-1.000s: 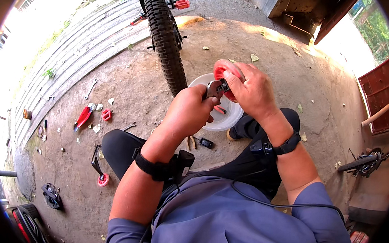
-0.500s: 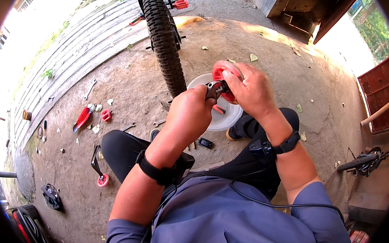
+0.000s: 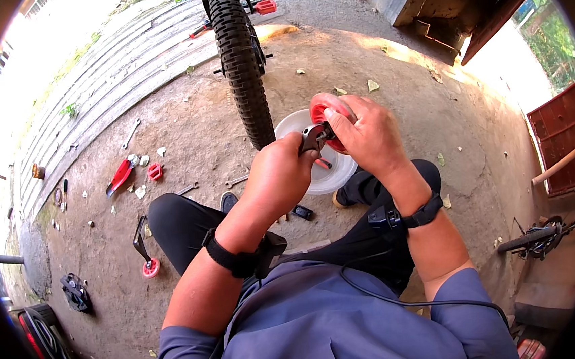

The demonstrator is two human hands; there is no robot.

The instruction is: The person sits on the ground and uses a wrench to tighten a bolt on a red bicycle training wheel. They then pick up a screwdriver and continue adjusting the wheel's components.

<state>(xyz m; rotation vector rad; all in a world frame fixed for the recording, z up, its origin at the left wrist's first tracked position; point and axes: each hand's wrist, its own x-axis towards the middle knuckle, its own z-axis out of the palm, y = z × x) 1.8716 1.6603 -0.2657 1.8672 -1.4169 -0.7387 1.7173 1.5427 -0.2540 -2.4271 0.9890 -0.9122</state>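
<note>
As right hand (image 3: 374,135) grips, red wheel (image 3: 326,102), against thumb (image 3: 341,124)

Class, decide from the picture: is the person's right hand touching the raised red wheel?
Touching. The head view shows the right hand gripping the raised red wheel, its thumb lying across the wheel's side.

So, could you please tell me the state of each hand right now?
Left hand: closed, holding a grey metal wrench.
Right hand: closed, holding a small, round red wheel by its rim.
</note>
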